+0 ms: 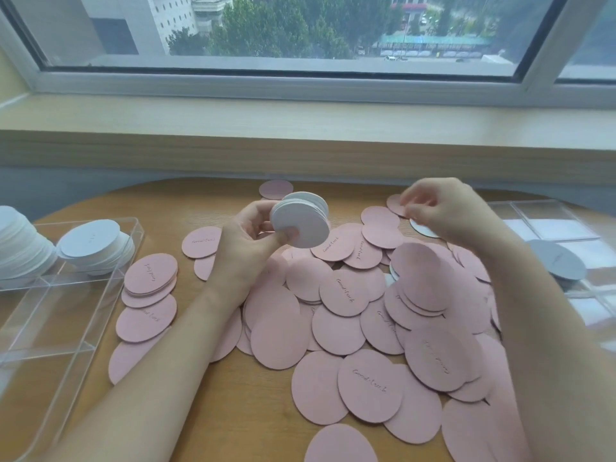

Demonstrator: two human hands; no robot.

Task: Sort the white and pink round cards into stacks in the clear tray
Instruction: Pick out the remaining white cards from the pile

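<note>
My left hand (248, 233) grips a stack of white round cards (301, 220), held on edge above the table's middle. My right hand (443, 211) reaches down at the far right of the pile, its fingers curled over a white card (422, 231) lying flat among pink ones; whether it pinches the card I cannot tell. A wide heap of pink round cards (350, 311) covers the table in front of me. The clear tray (66, 315) stands at the left, with a stack of white cards (95, 245) in its far compartment.
More white cards (20, 241) are heaped in the tray's far left corner. A second clear tray (566, 228) at the right holds a white card stack (556, 260). A short pink stack (150, 278) lies beside the left tray. The window sill (300, 118) runs behind the table.
</note>
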